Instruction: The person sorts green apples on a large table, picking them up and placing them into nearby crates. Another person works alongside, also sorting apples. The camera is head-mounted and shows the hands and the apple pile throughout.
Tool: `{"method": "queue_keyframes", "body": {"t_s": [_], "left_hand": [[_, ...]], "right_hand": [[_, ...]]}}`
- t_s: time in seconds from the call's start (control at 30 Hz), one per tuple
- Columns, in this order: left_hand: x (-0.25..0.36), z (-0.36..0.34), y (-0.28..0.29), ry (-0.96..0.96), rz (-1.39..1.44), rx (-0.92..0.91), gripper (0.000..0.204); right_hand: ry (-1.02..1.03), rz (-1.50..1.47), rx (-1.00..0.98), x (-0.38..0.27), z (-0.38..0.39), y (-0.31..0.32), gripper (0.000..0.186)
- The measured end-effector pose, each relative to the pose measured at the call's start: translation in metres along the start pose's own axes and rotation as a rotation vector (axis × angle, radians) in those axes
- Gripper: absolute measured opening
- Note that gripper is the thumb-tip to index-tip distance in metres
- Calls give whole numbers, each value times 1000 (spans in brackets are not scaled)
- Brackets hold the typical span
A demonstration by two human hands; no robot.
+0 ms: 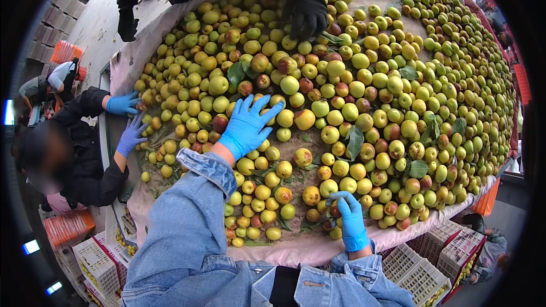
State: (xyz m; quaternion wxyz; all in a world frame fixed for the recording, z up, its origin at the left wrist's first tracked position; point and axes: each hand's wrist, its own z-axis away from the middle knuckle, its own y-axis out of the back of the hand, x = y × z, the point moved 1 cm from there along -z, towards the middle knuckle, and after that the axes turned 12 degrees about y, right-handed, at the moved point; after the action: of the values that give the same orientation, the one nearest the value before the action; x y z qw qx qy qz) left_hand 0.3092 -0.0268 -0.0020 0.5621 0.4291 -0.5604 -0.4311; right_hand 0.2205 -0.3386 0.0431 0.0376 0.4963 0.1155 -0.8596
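Note:
A wide layer of green, yellow and reddish jujubes (364, 122) covers a table lined with pale pink cloth (284, 254). My left hand (243, 128), in a blue glove, lies open with fingers spread over the fruit near the middle. Close to the front edge, my right hand (352, 224), also gloved in blue, has its fingers curled around a reddish jujube (335, 211). Between my hands a strip of bare cloth (297, 185) shows, with small leaf bits on it. Larger green leaves (354, 141) lie among the jujubes.
At the left, a co-worker's blue-gloved hand (123, 104) and purple-gloved hand (131, 135) touch the pile's edge. Across the table, another person's black-gloved hand (307, 14) rests on fruit. White crates (418, 277) stand below the front right edge, orange crates (69, 228) at lower left.

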Motion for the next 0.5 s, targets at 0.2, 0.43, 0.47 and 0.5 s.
{"method": "queue_keyframes", "body": {"t_s": [0.2, 0.43, 0.47, 0.5], "left_hand": [[-33, 74, 31, -5, -33, -219, 49], [0, 8, 54, 26, 176, 123, 42], [17, -10, 43, -32, 170, 99, 47], [33, -20, 25, -90, 168, 76, 52]], "right_hand": [[23, 15, -29, -2, 0, -3, 17], [65, -39, -18, -3, 1, -3, 16], [121, -20, -25, 1, -1, -3, 15], [106, -21, -31, 1, -1, -4, 15]]}}
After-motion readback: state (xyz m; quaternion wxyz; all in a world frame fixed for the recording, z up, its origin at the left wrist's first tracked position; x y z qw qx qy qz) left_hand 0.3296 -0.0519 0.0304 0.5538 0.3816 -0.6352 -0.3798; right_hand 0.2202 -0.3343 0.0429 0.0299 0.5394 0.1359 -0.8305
